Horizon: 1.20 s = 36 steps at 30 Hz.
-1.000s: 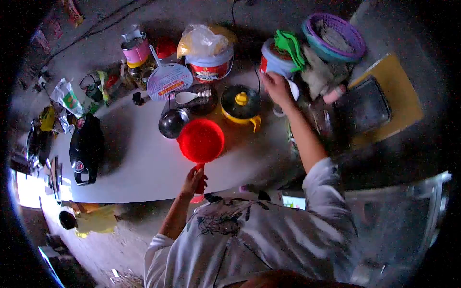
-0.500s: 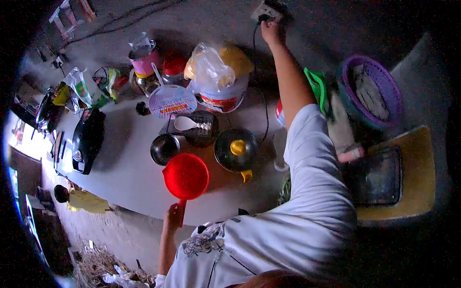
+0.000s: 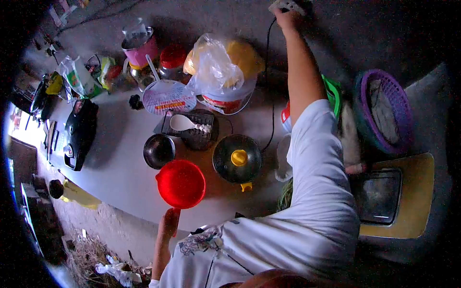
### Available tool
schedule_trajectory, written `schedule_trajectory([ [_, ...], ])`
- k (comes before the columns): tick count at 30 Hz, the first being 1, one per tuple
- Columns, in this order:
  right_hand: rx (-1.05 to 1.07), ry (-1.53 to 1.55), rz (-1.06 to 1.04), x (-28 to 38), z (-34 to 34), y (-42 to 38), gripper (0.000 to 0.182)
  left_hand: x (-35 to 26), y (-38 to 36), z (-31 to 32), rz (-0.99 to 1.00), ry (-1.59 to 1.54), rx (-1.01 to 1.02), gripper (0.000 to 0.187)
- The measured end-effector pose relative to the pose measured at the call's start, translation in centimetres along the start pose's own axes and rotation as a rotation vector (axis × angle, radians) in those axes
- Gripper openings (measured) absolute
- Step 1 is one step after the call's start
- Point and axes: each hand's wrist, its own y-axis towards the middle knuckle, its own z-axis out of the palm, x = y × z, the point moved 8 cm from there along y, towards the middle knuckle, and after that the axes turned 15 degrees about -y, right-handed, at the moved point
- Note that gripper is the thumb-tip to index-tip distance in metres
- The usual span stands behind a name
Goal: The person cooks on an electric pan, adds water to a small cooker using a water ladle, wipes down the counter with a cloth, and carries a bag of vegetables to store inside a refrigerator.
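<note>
A red plastic water dipper (image 3: pixel 181 184) with a round bowl and small spout is gripped by its handle in my left hand (image 3: pixel 168 222), over the near edge of the table. My right hand (image 3: pixel 289 20) reaches to the white socket (image 3: pixel 288 6) on the wall, fingers closed at the plug of a black cord (image 3: pixel 268 45). The plug itself is mostly hidden by the hand. Below on the table stands a small electric pot with a glass lid and yellow knob (image 3: pixel 239 157). A dark bowl (image 3: pixel 159 151) lies just behind the dipper.
A white spoon (image 3: pixel 181 123) rests on a dark rack-like item (image 3: pixel 200 137). Behind stand a white bucket (image 3: pixel 230 100) with plastic bags and several jars. A black appliance (image 3: pixel 80 134) sits left. At right are a purple basket (image 3: pixel 367 108) and a wooden stool (image 3: pixel 422 197).
The camera view has shifted slightly. My left hand keeps hold of the red water dipper, now a little closer to the dark bowl. My right hand stays at the wall socket.
</note>
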Motion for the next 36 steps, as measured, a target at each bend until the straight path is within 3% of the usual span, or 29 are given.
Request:
schedule_trajectory([
  [1, 0.121, 0.022, 0.039, 1.3, -1.3, -1.7, 0.050, 0.2, -0.2, 0.0, -0.010, -0.002, -0.002, 0.025],
  [4, 0.076, 0.168, -0.028, 0.4, 2.0, 1.0, 0.055, -1.6, -0.5, -0.2, 0.011, -0.038, -0.007, 0.027],
  [6, 0.073, 0.363, -0.112, -0.2, 5.3, 3.3, 0.059, -2.8, -1.2, -0.2, -0.264, -0.122, 0.019, 0.029],
  [8, 0.106, 0.591, -0.236, 1.2, 5.3, 2.0, 0.064, -2.5, -0.7, -0.1, -0.254, -0.132, 0.046, 0.027],
  [10, -0.005, 0.369, 0.010, -0.7, 3.8, -1.0, 0.068, -1.8, -0.8, 0.1, -0.229, -0.124, 0.118, 0.025],
  [11, 0.007, 0.363, 0.020, -1.2, 3.8, -1.6, 0.068, -2.2, -0.6, -0.2, -0.269, -0.090, 0.047, 0.024],
  [12, -0.071, 0.325, -0.201, -0.1, 3.0, -2.7, 0.072, 0.4, 0.0, 0.1, -0.189, -0.203, 0.065, 0.025],
  [13, -0.142, 0.285, -0.424, 1.2, 2.2, -4.5, 0.075, 2.2, 0.1, 0.2, -0.069, -0.287, 0.044, 0.025],
  [14, 0.190, 0.146, -0.111, 0.3, 1.7, -6.7, 0.072, 3.9, 0.1, 0.3, 0.052, -0.367, 0.033, 0.026],
  [15, 0.103, 0.255, -0.210, 1.7, -2.6, -10.2, 0.056, 4.6, 0.0, 0.2, 0.120, -0.370, 0.025, 0.026],
  [16, 0.121, 0.028, -0.401, 3.4, -6.5, -13.6, 0.040, 4.3, 0.1, 0.2, 0.137, -0.325, 0.011, 0.026],
  [17, 0.042, 0.263, -0.368, 3.6, -10.4, -17.7, 0.035, 4.0, 0.2, 0.1, 0.116, -0.259, -0.010, 0.025],
  [18, 0.004, 0.269, -0.433, 3.4, -12.6, -20.7, 0.036, 3.7, 0.5, -0.1, 0.098, -0.202, -0.021, 0.025],
  [19, 0.089, 0.278, -0.344, 1.8, -13.4, -23.1, 0.036, 3.8, 0.7, 0.0, 0.105, -0.128, -0.025, 0.026],
  [20, 0.191, 0.410, -0.398, 1.7, -14.6, -26.6, 0.034, 4.4, 1.1, 0.3, 0.159, -0.008, -0.024, 0.026],
  [21, 0.286, 0.542, -0.451, 1.5, -16.1, -30.2, 0.035, 5.6, 1.8, 1.0, 0.380, 0.302, -0.073, 0.025],
  [25, 0.399, 0.446, -0.460, -2.6, -19.0, -41.4, 0.040, -2.4, -0.5, -1.1, 0.600, 0.323, -0.238, 0.023],
  [27, 0.627, 0.425, -0.503, -3.9, -18.7, -46.8, 0.043, -5.3, -1.0, -2.2, 0.456, 0.113, -0.265, 0.023],
  [29, 0.818, 0.443, -0.483, -5.1, -18.1, -51.1, 0.041, -6.1, -0.5, -1.3, 0.344, 0.151, -0.184, 0.024],
  [30, 0.814, 0.402, -0.518, -5.6, -18.1, -52.7, 0.039, -5.5, 0.1, -0.6, 0.236, 0.184, -0.105, 0.025],
  [32, 0.851, 0.354, -0.400, -7.6, -17.5, -54.7, 0.038, -4.7, 0.8, 0.4, 0.251, 0.091, -0.096, 0.028],
  [36, 0.778, 0.342, -0.186, -11.6, -15.1, -57.2, 0.038, -3.6, 2.6, 5.9, 0.296, -0.073, 0.135, 0.030],
])
